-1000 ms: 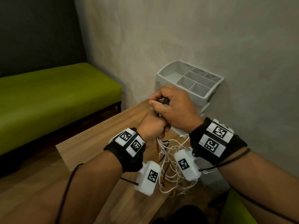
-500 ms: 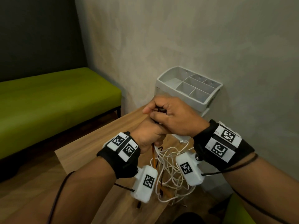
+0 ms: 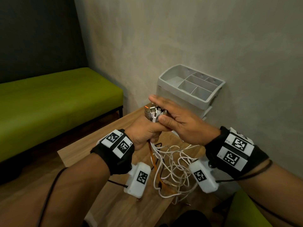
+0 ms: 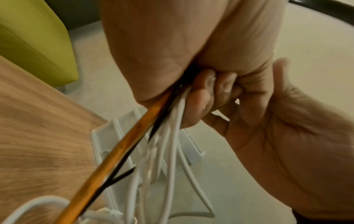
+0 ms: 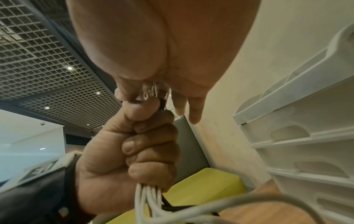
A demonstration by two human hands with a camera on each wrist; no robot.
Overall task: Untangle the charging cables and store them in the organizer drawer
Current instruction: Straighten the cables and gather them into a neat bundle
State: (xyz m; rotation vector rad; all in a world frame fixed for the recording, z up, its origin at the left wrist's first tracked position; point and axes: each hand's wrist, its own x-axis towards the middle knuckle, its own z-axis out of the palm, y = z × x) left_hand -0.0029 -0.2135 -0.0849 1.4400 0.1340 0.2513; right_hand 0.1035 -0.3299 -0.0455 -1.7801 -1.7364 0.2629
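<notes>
White plastic drawer organizer [image 3: 193, 89] against wall, unmoved. Before it, over wooden table [image 3: 101, 145]: left hand [image 3: 144, 133] still clenched round bundled white, orange and black charging cables [image 3: 170, 167]. Right hand [image 3: 183, 125], earlier curled over the plugs [image 3: 151, 113], now opened flat, exposing them.

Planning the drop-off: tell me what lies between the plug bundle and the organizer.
In the head view, only the right hand lies between the plugs and the organizer.
</notes>
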